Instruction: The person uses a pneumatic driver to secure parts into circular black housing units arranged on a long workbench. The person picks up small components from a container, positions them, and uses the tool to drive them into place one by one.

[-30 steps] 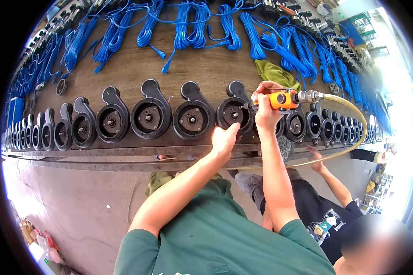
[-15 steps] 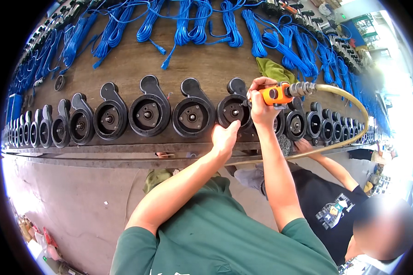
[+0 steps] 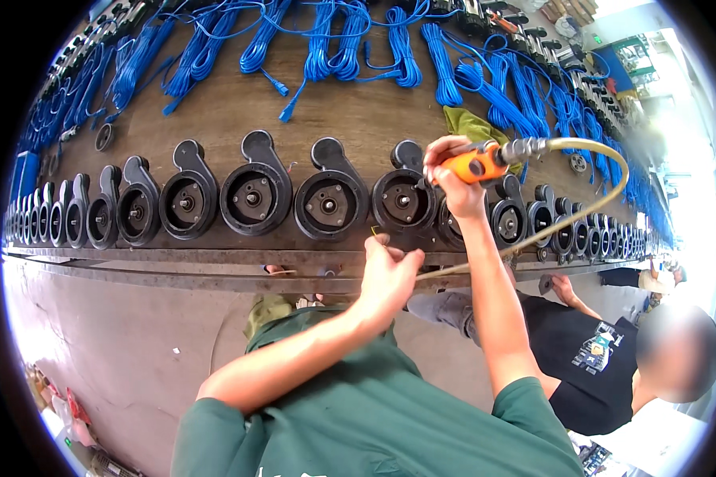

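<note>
My right hand (image 3: 460, 189) grips an orange air-powered tool (image 3: 480, 164) by its body. The tool's dark nose points left, close to the upper right rim of a round black housing (image 3: 404, 200); whether they touch I cannot tell. That housing stands upright, with a metal plate and shaft inside and a rounded arm on top. My left hand (image 3: 390, 274) is off the housings, below and left of that one, near the table's front edge. Its fingers are pinched, and a thin yellow piece (image 3: 375, 230) shows at the fingertips, too small to name. Another black housing (image 3: 330, 205) stands just left.
Similar housings line the table (image 3: 207, 107) both ways. A clear yellowish hose (image 3: 612, 191) loops right from the tool and back beneath my right forearm. Bundled blue cables (image 3: 318, 40) lie behind, beside a green cloth (image 3: 467, 123). A co-worker in a black shirt (image 3: 565, 334) is at right.
My left hand has let go of the housing's lower rim and moved down and left, its fingers now pinched. The tool has tilted slightly. The co-worker's hand has drawn back from the table, holding a dark piece.
</note>
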{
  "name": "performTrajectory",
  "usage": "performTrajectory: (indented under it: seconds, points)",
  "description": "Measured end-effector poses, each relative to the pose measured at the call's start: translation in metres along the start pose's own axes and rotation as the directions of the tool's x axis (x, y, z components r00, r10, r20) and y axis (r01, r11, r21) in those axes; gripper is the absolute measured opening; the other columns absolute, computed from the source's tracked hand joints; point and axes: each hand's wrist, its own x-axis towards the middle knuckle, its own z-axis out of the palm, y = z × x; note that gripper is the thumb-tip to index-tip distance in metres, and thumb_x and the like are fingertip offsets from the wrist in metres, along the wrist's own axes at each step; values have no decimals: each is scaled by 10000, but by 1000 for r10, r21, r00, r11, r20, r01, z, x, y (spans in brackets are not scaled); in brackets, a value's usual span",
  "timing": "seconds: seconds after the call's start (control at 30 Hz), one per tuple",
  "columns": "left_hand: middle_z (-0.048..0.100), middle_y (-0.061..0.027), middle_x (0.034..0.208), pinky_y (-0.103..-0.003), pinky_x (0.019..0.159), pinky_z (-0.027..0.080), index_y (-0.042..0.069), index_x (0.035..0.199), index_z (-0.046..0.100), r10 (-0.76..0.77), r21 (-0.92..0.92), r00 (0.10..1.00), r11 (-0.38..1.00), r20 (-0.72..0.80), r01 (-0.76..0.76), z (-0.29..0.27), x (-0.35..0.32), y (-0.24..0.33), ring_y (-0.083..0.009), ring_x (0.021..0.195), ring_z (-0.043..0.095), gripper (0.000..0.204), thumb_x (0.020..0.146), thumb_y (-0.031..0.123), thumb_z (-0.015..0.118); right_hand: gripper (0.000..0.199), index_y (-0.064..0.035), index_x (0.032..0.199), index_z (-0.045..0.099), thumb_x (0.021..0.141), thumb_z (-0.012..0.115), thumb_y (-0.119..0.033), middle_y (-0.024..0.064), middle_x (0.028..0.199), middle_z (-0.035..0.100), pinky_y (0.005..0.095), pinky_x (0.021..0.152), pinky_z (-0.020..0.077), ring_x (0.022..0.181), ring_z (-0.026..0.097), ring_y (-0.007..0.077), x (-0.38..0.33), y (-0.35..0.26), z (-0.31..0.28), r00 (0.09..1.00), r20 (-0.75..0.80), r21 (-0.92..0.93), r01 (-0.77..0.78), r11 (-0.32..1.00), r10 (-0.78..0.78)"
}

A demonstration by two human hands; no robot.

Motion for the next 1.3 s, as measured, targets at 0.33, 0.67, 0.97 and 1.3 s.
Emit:
performTrajectory:
  seconds: [0.33, 0.67, 0.97, 1.3]
  points:
    - [575, -146, 592, -455, 521, 477, 63, 695, 575, 955, 146, 295, 291, 6, -945, 74, 36, 182, -366, 569, 610, 293, 859, 283, 678, 365, -4, 1065, 604, 749, 719, -144, 109, 895, 671, 270, 676, 479, 744, 574, 134, 15, -25, 7, 976, 134, -85, -163, 983, 174]
    - [521, -55, 562, -379, 456, 445, 84, 663, 522, 962, 158, 199, 229, -188, -961, 91, 38, 169, -245, 505, 582, 263, 840, 216, 665, 259, -14, 970, 519, 737, 588, -105, 67, 697, 529, 325, 630, 443, 606, 494, 157, 2, 2, 4, 999, 29, -22, -25, 999, 26]
    - [555, -79, 585, -410, 468, 461, 80, 676, 516, 968, 186, 233, 247, -96, -951, 88, 40, 173, -289, 524, 595, 305, 891, 259, 635, 243, -5, 979, 530, 746, 570, -61, 88, 707, 551, 322, 652, 462, 603, 508, 171, 6, -4, 14, 993, -106, -32, -53, 998, 49]
    - [578, -84, 542, -387, 445, 460, 75, 638, 557, 984, 224, 173, 177, -40, -958, 72, 1, 174, -266, 479, 605, 227, 787, 213, 659, 303, 22, 1046, 531, 753, 548, -55, 111, 717, 568, 339, 674, 458, 616, 516, 181, -4, -24, 42, 997, -80, 23, 22, 999, -20]
